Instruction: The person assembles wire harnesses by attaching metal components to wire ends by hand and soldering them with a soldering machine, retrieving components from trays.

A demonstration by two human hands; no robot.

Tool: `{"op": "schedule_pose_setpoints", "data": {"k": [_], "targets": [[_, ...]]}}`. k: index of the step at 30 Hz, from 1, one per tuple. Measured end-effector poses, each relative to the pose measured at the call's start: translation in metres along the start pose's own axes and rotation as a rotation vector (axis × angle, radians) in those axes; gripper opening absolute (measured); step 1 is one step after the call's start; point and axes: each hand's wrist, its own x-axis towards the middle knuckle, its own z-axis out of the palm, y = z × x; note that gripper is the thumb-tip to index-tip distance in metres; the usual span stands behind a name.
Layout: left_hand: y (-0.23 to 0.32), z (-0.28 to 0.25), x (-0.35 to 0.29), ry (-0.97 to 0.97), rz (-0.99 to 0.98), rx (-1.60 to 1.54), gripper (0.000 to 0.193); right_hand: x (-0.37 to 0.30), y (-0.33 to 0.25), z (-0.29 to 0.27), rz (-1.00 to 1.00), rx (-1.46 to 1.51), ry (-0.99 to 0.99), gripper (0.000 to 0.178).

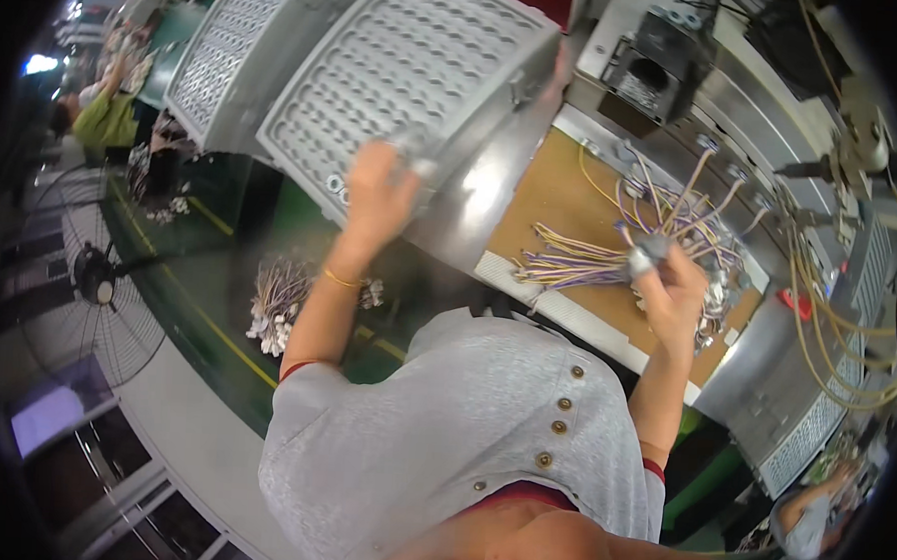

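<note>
My left hand (377, 192) is over the near edge of a grey tray (308, 179) moulded with rows of round pockets. Motion smears its fingers, which have pale coverings on the tips, so whether they hold a small part cannot be told. At the right, my right hand (676, 295) is closed, its covered fingertips pinched at the end of a wire lead. Beside it a bundle of yellow, purple and white wires (569, 260) lies across a brown board (532, 199). More wires with round metal ends (710, 143) fan out past the hand.
A second pocketed tray (228, 50) stands farther left. A dark machine fixture (653, 74) is at the back right, with looped tan hoses (816, 346) at the far right. Wire bundles (277, 303) hang low on the left, near a fan (96, 275). Other people are farther off.
</note>
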Motion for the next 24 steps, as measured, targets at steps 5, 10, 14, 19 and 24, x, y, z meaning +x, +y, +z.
{"op": "schedule_pose_setpoints", "data": {"k": [5,10,14,19,24], "targets": [[-0.093,-0.048,-0.057,0.008,-0.005,0.777,0.030,-0.003,-0.008,0.005,-0.004,0.087,0.011,0.013],[-0.060,-0.047,-0.044,0.016,-0.392,0.233,0.034,0.005,-0.008,0.015,-0.049,-0.097,0.094,0.012],[0.008,-0.011,-0.011,-0.026,-0.588,-0.821,0.031,0.008,-0.005,0.019,-0.164,-0.132,0.095,0.011],[0.091,0.050,0.000,-0.570,-0.518,-1.364,0.036,0.006,-0.006,0.022,-0.155,-0.084,0.142,0.009],[0.120,0.068,0.004,-0.648,-0.458,-1.413,0.040,-0.001,-0.003,0.015,-0.104,0.130,0.177,0.005]]}}
